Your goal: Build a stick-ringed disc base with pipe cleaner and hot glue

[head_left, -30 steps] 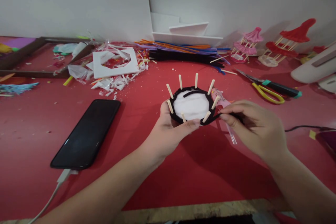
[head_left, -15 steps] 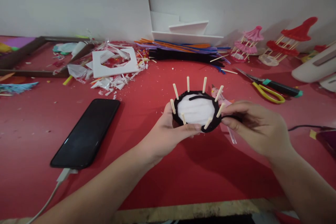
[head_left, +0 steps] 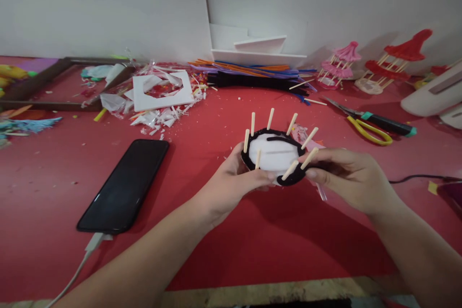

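Observation:
Above the red table I hold a white foam disc (head_left: 270,154) with several short wooden sticks (head_left: 270,119) standing round its edge. A black pipe cleaner (head_left: 294,176) runs around the rim at the bases of the sticks, and one end curls over the white top. My left hand (head_left: 240,178) grips the disc from its left, thumb on the near edge and fingers hidden beneath. At the right rim, the fingers and thumb of my right hand (head_left: 335,173) pinch the pipe cleaner against the side of the disc. A pink glue gun (head_left: 299,132) lies partly hidden behind the disc.
A phone (head_left: 124,185) on a cable lies at left. Foam scraps (head_left: 159,120) and a cut foam square (head_left: 162,101) sit behind it. Pipe cleaners (head_left: 249,79) lie along the wall. Yellow-handled scissors (head_left: 371,132), a cutter (head_left: 393,126) and small pink (head_left: 339,65) and red (head_left: 391,70) models stand or lie right.
The disc has turned and tilted slightly in my hands. My right fingers have closed in against its rim, and the loose length of pipe cleaner seen between them is now hidden.

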Demonstrator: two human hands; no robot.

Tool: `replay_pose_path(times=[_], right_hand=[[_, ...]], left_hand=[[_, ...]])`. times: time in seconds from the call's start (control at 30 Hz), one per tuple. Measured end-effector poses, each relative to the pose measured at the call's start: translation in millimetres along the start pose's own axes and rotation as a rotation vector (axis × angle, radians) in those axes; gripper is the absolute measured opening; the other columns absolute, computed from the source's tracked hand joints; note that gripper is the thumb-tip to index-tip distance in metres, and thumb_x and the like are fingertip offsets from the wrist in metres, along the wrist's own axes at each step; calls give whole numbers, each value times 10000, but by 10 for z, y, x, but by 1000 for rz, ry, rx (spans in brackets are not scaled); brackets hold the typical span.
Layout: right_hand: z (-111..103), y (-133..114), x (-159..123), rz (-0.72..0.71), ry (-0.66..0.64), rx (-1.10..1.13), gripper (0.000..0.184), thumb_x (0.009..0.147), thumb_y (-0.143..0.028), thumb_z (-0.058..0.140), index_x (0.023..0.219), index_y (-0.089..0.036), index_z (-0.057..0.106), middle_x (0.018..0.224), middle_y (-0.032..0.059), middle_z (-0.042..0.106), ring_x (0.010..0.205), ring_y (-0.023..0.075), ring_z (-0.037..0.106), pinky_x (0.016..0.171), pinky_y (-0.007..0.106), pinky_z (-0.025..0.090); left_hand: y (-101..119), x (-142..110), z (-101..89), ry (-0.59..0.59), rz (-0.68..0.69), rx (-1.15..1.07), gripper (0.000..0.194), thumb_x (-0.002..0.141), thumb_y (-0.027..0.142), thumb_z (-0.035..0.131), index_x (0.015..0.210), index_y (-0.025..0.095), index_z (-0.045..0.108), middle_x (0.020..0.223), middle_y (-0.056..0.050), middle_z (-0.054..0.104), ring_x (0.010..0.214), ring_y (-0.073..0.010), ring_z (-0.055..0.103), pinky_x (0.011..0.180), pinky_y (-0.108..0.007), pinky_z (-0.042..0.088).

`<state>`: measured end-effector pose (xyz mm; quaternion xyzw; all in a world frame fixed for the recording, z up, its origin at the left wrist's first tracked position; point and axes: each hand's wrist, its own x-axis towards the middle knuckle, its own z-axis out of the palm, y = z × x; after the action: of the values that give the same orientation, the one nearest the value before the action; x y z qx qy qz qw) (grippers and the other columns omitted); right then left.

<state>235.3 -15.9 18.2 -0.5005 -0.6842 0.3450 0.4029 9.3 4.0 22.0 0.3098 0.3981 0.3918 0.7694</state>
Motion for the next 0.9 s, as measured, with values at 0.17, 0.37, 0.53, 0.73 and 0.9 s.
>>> replay_pose_path(times=[0.17,0.37,0.53,0.73,0.9], right_hand=[[67,-6,-15,0,78,8,163,802,-317,757,949,-253,783,866,42,782,754,192,742,696,288,634],[116,2,-35,-40,183,-27,166,778,-275,776,942,-308,775,867,-5,785,743,155,744,685,232,624],[209,-32,-12,-55,272,-35,146,777,-224,754,905,-292,767,849,-13,784,743,149,740,694,231,622],[289,-73,-18,-56,267,-54,183,780,-201,753,920,-319,754,824,-48,781,711,129,735,661,202,619],[306,-59,-92,-103,258,-155,163,822,-218,728,955,-311,747,859,-27,778,728,143,730,660,223,611]], left_hand=[[-13,-11,45,-1,-1,-83,483,665,124,820,1106,196,637,1081,-73,729,902,-190,698,748,-284,579],[-50,-38,92,26,66,-184,941,694,31,666,1463,365,241,869,20,716,758,-139,703,774,-313,590],[-96,-37,95,-55,113,-155,1039,641,0,717,1451,368,181,1009,-5,718,874,-151,721,863,-306,555],[-131,-34,106,-99,182,-112,1021,669,42,812,1404,367,183,1128,-38,708,975,-171,719,900,-311,545],[-156,-46,83,-122,229,-69,983,727,72,793,1419,355,153,1164,-50,707,1085,-192,697,950,-324,538]])
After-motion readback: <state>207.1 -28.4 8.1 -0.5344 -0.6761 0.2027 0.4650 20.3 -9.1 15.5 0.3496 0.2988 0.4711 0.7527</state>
